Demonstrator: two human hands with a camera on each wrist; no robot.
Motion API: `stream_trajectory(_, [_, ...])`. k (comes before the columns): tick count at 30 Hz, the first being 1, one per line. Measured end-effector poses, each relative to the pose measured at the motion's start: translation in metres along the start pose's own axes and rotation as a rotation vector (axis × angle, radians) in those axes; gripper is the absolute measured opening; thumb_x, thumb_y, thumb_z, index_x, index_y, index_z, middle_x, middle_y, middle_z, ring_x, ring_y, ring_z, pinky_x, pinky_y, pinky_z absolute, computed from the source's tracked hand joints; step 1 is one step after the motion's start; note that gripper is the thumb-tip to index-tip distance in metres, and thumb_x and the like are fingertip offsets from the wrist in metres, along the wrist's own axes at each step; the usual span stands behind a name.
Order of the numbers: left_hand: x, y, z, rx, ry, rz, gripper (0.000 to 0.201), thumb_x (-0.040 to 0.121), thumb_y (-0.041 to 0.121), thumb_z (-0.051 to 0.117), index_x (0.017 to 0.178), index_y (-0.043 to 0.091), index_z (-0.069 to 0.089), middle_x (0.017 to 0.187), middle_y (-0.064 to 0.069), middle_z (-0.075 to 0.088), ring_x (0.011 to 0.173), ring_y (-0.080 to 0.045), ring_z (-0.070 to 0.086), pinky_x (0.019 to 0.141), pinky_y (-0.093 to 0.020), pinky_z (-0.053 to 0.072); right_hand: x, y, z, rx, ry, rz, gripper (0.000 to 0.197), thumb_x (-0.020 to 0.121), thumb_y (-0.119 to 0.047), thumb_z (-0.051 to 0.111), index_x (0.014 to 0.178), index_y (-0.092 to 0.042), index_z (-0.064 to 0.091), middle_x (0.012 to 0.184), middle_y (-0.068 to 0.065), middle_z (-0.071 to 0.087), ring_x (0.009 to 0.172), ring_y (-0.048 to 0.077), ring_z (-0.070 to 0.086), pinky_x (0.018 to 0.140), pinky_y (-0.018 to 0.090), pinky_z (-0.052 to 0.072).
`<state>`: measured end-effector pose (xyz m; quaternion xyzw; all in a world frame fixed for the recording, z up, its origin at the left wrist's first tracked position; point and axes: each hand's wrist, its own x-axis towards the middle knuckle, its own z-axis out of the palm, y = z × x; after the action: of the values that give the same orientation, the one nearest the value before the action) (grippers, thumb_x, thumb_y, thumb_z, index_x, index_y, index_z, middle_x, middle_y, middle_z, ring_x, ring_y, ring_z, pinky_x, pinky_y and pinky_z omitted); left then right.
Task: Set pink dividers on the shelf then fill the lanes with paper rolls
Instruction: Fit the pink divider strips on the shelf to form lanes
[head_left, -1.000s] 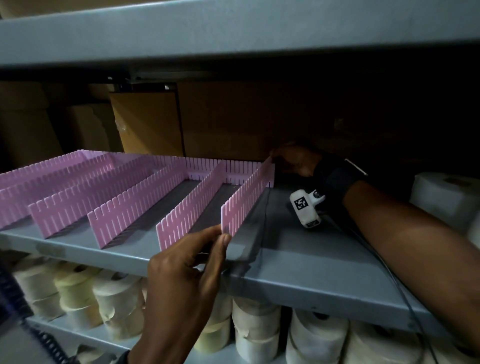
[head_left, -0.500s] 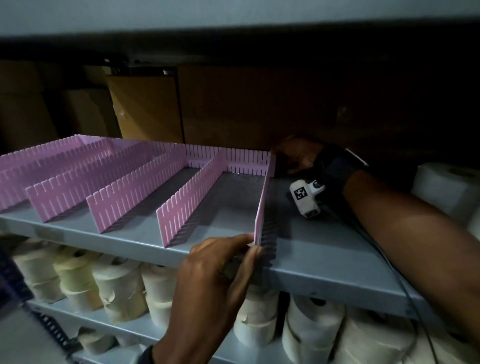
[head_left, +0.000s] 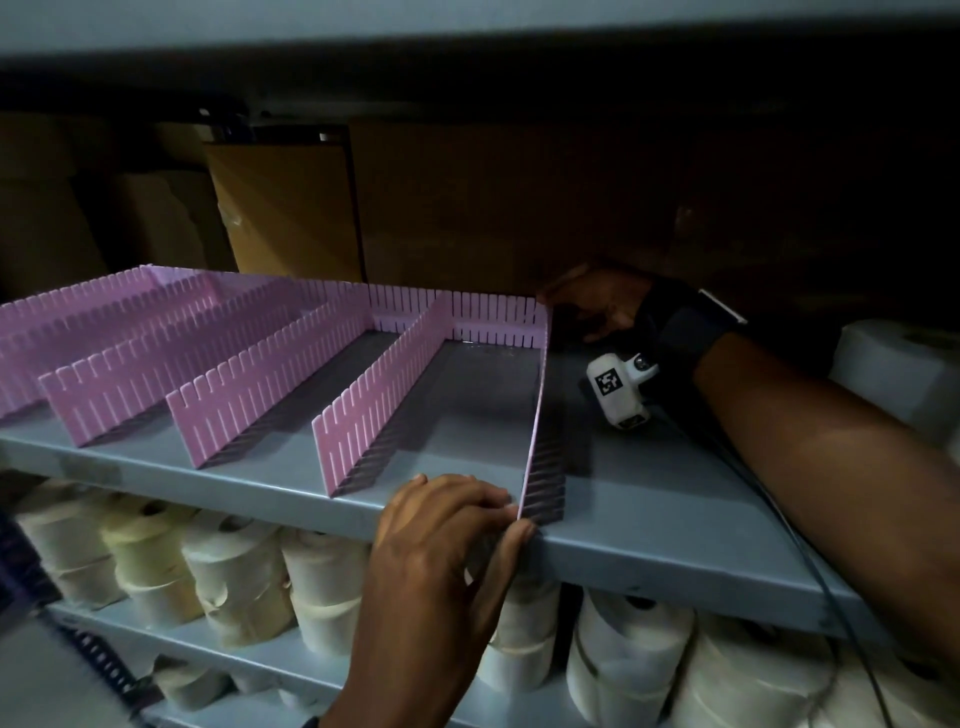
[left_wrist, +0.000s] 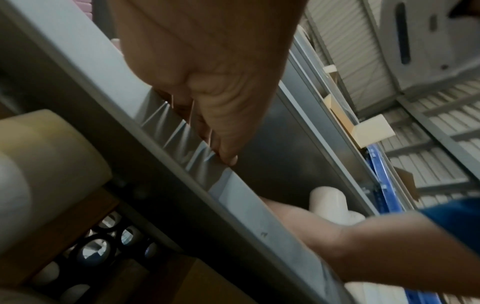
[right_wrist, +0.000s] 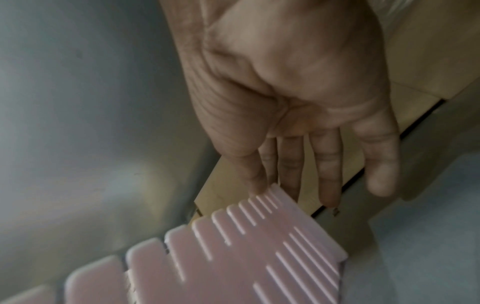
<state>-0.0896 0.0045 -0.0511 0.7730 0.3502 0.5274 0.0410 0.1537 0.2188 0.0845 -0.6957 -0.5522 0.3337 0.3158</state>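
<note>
The rightmost pink divider (head_left: 533, 410) stands upright on the grey shelf (head_left: 649, 493), seen edge-on, running from the front lip to the pink back strip (head_left: 493, 322). My left hand (head_left: 511, 519) pinches its near end between thumb and fingers at the shelf's front lip; in the left wrist view the left hand (left_wrist: 221, 148) shows against that lip. My right hand (head_left: 571, 306) is at the far end. In the right wrist view the right hand (right_wrist: 288, 176) has straight fingers, and thumb and forefinger touch the divider's (right_wrist: 246, 246) top corner. Other dividers (head_left: 363, 384) stand to the left.
Paper rolls (head_left: 234, 561) fill the shelf below. More white rolls (head_left: 904, 364) sit at the right end of the divider shelf. Cardboard boxes (head_left: 280, 208) close off the back. A wrist camera (head_left: 618, 384) and its cable (head_left: 779, 519) hang over the bare right part of the shelf.
The divider's near end has swung to the right with my left hand, so the lane has widened and the divider now runs straight front to back. My right hand stays at the far end.
</note>
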Motion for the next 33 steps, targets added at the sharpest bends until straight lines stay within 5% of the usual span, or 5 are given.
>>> stream_trajectory(7, [-0.006, -0.005, 0.010, 0.034, 0.088, 0.090, 0.017, 0.095, 0.025, 0.069, 0.089, 0.013, 0.079, 0.100, 0.005, 0.074, 0.099, -0.020, 0.069, 0.090, -0.048, 0.050, 0.003, -0.001, -0.002, -0.102, -0.014, -0.027, 0.043, 0.087, -0.034, 0.070, 0.127, -0.024, 0.060, 0.133, 0.005, 0.055, 0.116, 0.027, 0.049, 0.074, 0.046, 0.046])
stream_trajectory(10, [-0.008, -0.005, 0.009, 0.044, 0.085, 0.088, 0.015, 0.094, 0.027, 0.071, 0.092, 0.015, 0.079, 0.103, 0.006, 0.074, 0.102, -0.019, 0.070, 0.092, -0.047, 0.051, 0.008, -0.006, -0.007, -0.163, -0.031, -0.031, 0.037, 0.086, -0.034, 0.071, 0.121, -0.025, 0.063, 0.130, 0.006, 0.058, 0.120, 0.029, 0.051, 0.083, 0.047, 0.048])
stream_trajectory(18, [-0.001, 0.011, -0.021, 0.052, 0.104, 0.017, 0.019, 0.092, 0.032, 0.071, 0.100, 0.017, 0.079, 0.105, 0.007, 0.074, 0.098, -0.011, 0.071, 0.086, -0.029, 0.057, -0.019, -0.069, 0.001, -0.136, -0.057, -0.196, 0.014, 0.092, -0.034, 0.065, 0.087, -0.021, 0.062, 0.090, 0.004, 0.065, 0.079, 0.021, 0.063, 0.063, 0.028, 0.056])
stream_trajectory(26, [0.003, -0.025, -0.135, 0.087, 0.260, 0.074, 0.016, 0.095, 0.025, 0.067, 0.098, 0.013, 0.077, 0.097, 0.006, 0.075, 0.089, -0.011, 0.072, 0.077, -0.026, 0.056, -0.116, -0.161, 0.057, -0.446, -0.020, -0.416, 0.031, 0.088, -0.046, 0.064, 0.111, -0.025, 0.065, 0.116, 0.007, 0.065, 0.111, 0.029, 0.060, 0.100, 0.048, 0.047])
stream_trajectory(33, [-0.023, -0.119, -0.266, 0.088, 0.301, -0.037, 0.018, 0.096, 0.028, 0.063, 0.096, 0.016, 0.077, 0.089, 0.012, 0.073, 0.080, -0.006, 0.071, 0.070, -0.034, 0.057, -0.182, -0.250, 0.157, -0.634, 0.011, -0.548, 0.036, 0.077, -0.061, 0.069, 0.099, -0.033, 0.074, 0.084, -0.014, 0.074, 0.086, 0.011, 0.070, 0.070, 0.034, 0.060])
